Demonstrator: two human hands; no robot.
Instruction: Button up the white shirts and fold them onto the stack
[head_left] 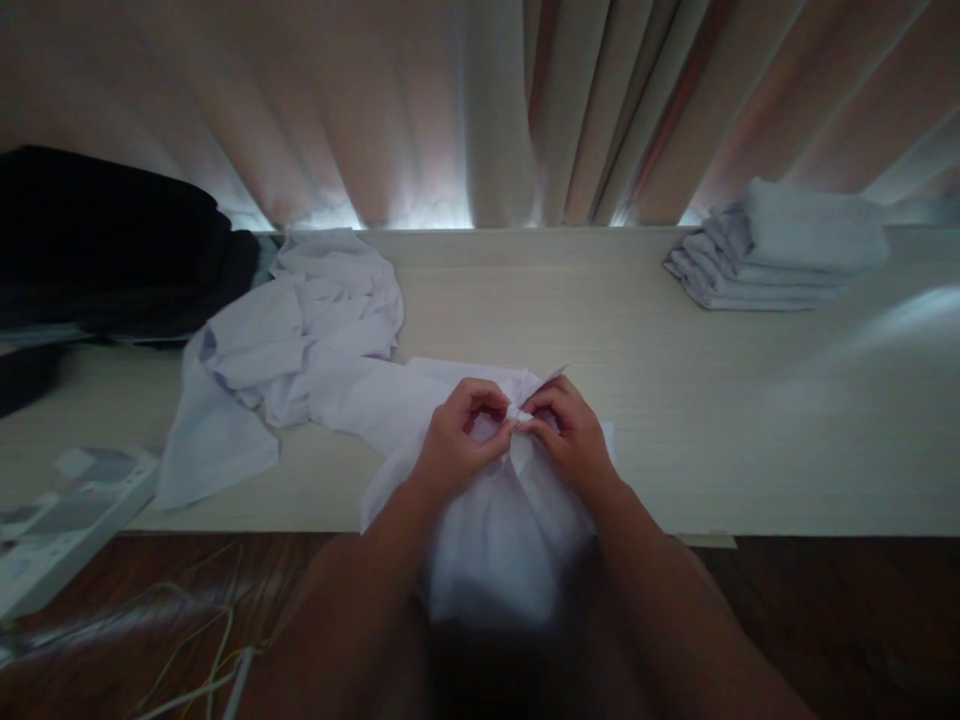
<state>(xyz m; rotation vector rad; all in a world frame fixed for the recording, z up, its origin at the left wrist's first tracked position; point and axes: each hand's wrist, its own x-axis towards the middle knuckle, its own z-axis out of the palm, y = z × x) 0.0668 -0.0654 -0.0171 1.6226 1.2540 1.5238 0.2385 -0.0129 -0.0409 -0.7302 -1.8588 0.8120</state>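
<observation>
Pale table [675,400]: one folded stack [780,250], one loose pile [300,330], one white garment [495,520] pinched closed-fingered by your left hand [457,440] and right hand [570,440].

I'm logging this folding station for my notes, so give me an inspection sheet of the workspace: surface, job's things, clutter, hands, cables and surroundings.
Surface: pale wooden table, dimly lit.
Job's things: white garment hanging over the table's near edge; a small bunched bit of it pinched between both hands.
Clutter: crumpled white clothes at left; folded stack at far right; dark pile at far left; flat box at lower left.
Hands: left hand and right hand, fingertips meeting on the garment.
Cables: thin cables on the floor, lower left.
Surroundings: curtain behind the table; dark wooden floor.
</observation>
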